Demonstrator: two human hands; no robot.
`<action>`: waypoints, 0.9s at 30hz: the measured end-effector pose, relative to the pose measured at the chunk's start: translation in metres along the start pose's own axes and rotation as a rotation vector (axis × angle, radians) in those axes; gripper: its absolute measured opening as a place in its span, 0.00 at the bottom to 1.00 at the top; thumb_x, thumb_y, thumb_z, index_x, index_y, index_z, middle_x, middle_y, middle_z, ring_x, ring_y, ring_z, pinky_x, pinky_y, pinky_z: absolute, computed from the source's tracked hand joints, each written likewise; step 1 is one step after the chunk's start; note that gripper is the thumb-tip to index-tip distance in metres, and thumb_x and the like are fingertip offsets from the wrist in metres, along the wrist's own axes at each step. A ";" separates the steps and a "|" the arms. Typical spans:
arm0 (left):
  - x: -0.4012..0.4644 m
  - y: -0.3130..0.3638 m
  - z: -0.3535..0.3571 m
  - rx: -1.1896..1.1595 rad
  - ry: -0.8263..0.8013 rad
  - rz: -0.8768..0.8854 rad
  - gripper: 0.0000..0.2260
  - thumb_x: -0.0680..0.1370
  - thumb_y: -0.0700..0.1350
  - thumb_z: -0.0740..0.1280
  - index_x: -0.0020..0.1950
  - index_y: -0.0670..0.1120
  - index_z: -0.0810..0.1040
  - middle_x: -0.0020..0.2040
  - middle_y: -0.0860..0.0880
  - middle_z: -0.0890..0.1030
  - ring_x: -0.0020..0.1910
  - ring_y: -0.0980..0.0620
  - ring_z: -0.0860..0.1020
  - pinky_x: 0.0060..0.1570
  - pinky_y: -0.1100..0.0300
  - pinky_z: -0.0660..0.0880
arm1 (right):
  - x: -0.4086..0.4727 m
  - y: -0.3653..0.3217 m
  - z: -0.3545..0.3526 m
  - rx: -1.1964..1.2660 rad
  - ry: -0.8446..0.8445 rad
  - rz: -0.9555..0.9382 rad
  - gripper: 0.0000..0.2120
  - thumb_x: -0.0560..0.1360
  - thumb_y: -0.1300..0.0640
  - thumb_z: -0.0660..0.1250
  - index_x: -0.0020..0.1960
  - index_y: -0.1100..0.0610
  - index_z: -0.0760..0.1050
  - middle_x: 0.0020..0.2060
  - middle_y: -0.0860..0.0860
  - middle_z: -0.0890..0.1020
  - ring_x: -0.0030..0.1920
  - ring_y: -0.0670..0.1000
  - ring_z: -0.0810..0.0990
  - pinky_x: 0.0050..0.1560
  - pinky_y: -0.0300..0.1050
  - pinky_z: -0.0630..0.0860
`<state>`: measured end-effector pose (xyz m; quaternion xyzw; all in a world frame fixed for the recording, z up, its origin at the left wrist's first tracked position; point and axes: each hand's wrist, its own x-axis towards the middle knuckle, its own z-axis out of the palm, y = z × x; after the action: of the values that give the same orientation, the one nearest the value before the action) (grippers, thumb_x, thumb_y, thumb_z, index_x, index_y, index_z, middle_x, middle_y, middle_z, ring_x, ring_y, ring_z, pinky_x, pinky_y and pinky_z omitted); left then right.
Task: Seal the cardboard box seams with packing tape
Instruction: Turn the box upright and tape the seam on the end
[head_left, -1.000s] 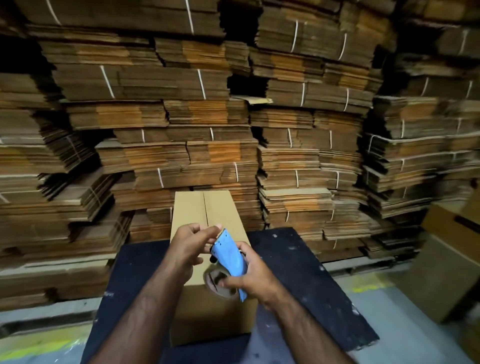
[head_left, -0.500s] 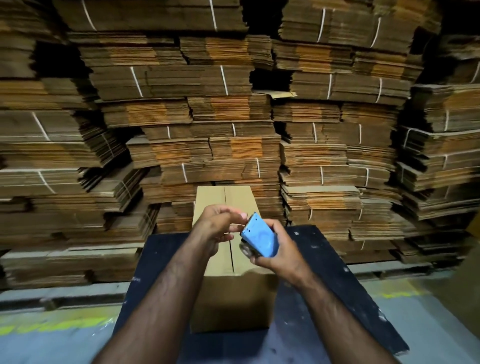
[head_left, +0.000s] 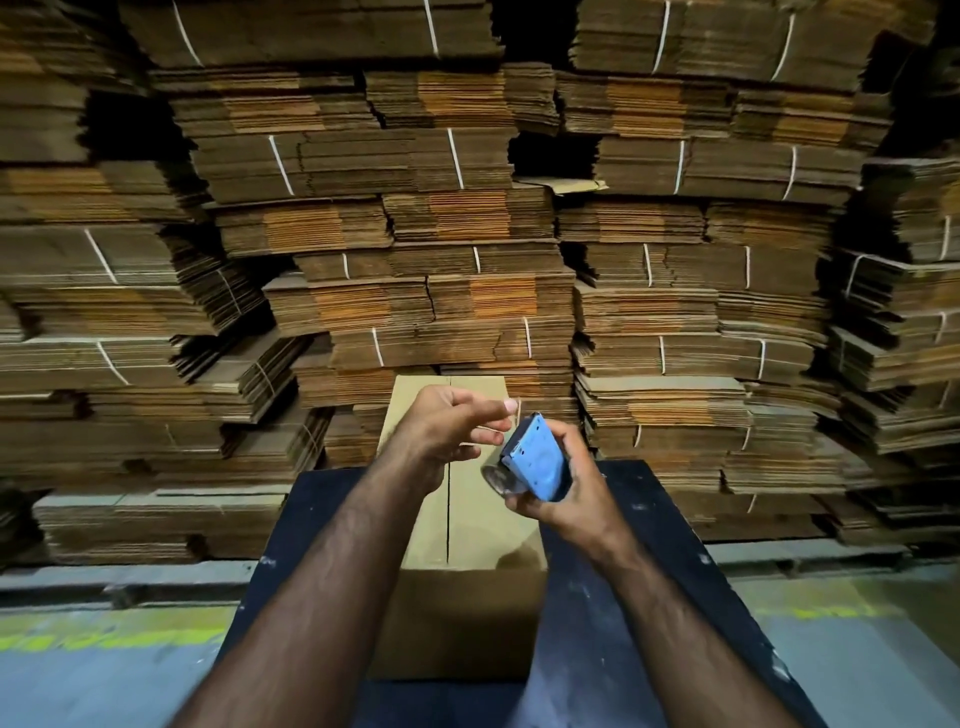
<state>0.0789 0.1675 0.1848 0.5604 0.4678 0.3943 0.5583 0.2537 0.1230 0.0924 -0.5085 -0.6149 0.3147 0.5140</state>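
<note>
**Tape end not yet on the box**

Our left hand (head_left: 452, 426) hovers with fingers loosely spread, empty. The box (head_left: 467, 525) sits beneath on the worktop (head_left: 649, 571), centre seam bare. Our right hand (head_left: 558, 483) grips the tape dispenser (head_left: 537, 460); a fumbled tape end could stick to itself.

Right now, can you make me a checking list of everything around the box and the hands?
Surface: dark blue, paint-flecked table on a grey floor with a yellow line.
Job's things: plain brown cardboard box on the table, flaps closed, centre seam bare, no tape on it; blue tape dispenser held above it.
Clutter: nothing seen on the table.
Grippers: right hand wrapped around the dispenser; left hand open, fingers reaching toward the dispenser's top, whether pinching tape cannot be told.
Cables: nothing seen.
Surroundings: tall stacks of flattened cardboard bundles tied with white straps, right behind the table.
</note>
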 end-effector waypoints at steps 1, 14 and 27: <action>0.002 0.000 0.003 0.039 0.013 0.021 0.10 0.71 0.45 0.78 0.48 0.41 0.85 0.40 0.47 0.86 0.34 0.55 0.81 0.41 0.58 0.74 | 0.002 0.001 -0.003 -0.016 -0.005 -0.003 0.39 0.63 0.61 0.82 0.66 0.40 0.67 0.56 0.37 0.78 0.60 0.43 0.77 0.54 0.56 0.81; 0.059 -0.035 -0.021 0.103 0.343 0.121 0.04 0.71 0.33 0.75 0.39 0.38 0.82 0.27 0.47 0.80 0.29 0.50 0.75 0.34 0.60 0.71 | 0.041 0.010 -0.036 -0.688 -0.188 -0.191 0.33 0.68 0.39 0.73 0.68 0.42 0.63 0.54 0.47 0.79 0.51 0.50 0.79 0.48 0.45 0.80; -0.009 -0.133 -0.099 0.047 0.576 -0.094 0.07 0.73 0.31 0.73 0.36 0.40 0.81 0.24 0.51 0.79 0.22 0.60 0.75 0.28 0.66 0.73 | 0.054 0.027 0.009 -0.696 -0.630 -0.247 0.35 0.60 0.30 0.71 0.62 0.41 0.66 0.40 0.41 0.79 0.41 0.49 0.78 0.42 0.45 0.75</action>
<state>-0.0300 0.1761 0.0599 0.4159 0.6415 0.5001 0.4067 0.2561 0.1833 0.0827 -0.4534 -0.8652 0.1657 0.1357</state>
